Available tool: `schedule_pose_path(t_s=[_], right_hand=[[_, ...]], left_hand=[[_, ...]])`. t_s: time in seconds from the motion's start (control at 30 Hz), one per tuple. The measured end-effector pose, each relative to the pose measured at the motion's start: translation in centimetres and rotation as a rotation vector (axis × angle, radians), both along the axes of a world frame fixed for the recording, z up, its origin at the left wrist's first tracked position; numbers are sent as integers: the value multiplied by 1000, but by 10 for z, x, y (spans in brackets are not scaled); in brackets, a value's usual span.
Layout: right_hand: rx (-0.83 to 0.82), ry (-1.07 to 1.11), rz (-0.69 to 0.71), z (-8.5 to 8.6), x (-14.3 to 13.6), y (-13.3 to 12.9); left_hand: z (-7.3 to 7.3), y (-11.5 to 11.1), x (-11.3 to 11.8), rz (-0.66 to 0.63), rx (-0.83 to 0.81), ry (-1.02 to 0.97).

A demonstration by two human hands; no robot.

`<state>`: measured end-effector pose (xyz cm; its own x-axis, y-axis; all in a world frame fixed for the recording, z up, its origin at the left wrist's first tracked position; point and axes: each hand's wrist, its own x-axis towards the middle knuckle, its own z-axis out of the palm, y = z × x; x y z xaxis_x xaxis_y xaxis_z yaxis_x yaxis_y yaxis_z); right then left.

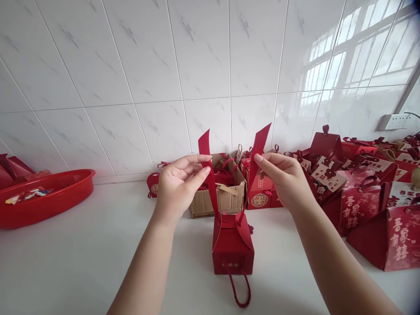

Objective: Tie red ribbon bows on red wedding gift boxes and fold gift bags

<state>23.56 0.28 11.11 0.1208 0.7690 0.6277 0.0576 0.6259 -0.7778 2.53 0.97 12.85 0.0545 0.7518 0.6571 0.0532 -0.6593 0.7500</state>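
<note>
Two ribbons (204,143) pinched, red box (232,247) below.
Left hand (179,186) clamped thumb-to-fingers on left ribbon (212,192), right hand (288,177) likewise on right ribbon (253,176). Box sits upright on worktop (114,253), lower than both hands, between them, touching neither; cord handle (242,305) on near side, carton (216,203) behind.

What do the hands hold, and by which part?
The ribbon: the left hand pinches one strand below its slanted tip, the right hand the other strand likewise.

White characters on the front right bag (404,240) — 吾家有囍 — appear also on the bag behind (357,205); the centre box (233,245) bears pale, partly illegible lettering.
</note>
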Motion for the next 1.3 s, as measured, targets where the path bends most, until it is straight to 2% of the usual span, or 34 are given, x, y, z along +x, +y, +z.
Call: schedule_pose_path(t_s=[0.6, 1.13, 1.3], right_hand=[[2, -30, -32, -1, -3, -1], [54, 146, -48, 1, 0, -2], [-8, 81, -13, 1, 3, -1]], left_hand=[[-1, -2, 4, 4, 20, 24], [-4, -2, 7, 9, 70, 50], [-4, -2, 6, -4, 60, 63]])
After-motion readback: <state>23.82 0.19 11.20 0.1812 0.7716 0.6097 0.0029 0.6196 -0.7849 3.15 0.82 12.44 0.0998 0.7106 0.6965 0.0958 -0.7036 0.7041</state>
